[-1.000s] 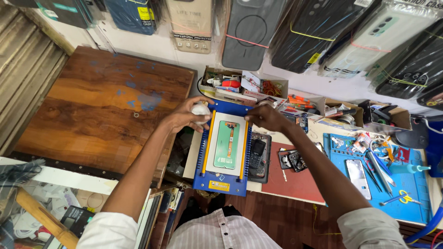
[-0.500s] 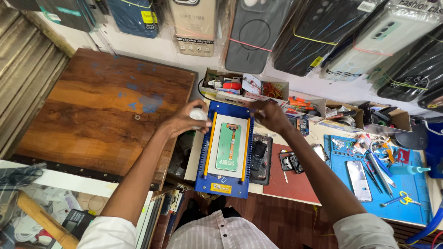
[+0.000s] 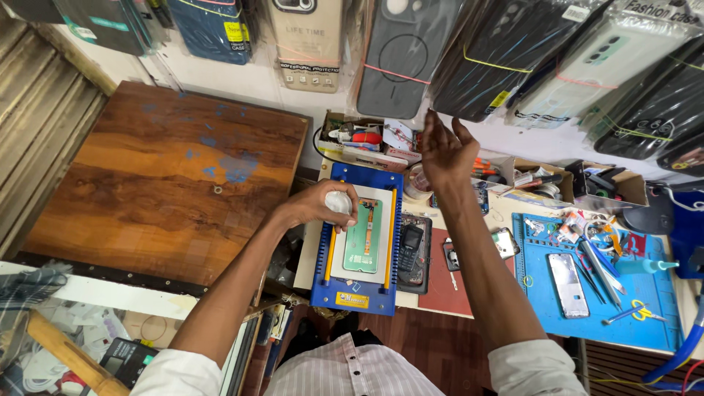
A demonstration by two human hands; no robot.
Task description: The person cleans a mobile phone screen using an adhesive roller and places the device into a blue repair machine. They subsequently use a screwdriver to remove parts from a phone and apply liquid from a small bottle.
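A blue separator machine [image 3: 364, 242] with yellow side rails lies on the bench in front of me, a green phone screen panel [image 3: 363, 236] flat on its white plate. My left hand [image 3: 317, 204] rests at the machine's upper left edge, closed around a small white wad [image 3: 337, 202]. My right hand [image 3: 444, 149] is raised above the bench with its fingers spread and nothing in it, up near a cardboard box of small parts [image 3: 361, 138].
A dark keypad phone [image 3: 411, 246] lies right of the machine on a red mat [image 3: 449, 282]. A blue mat [image 3: 594, 286] farther right holds a smartphone and several tools. Phone cases hang on the wall [image 3: 411, 51]. A brown wooden board [image 3: 161, 176] sits left.
My right hand has lifted off the machine's top right corner and opened in the air. My left hand stays at the upper left edge with the white wad.
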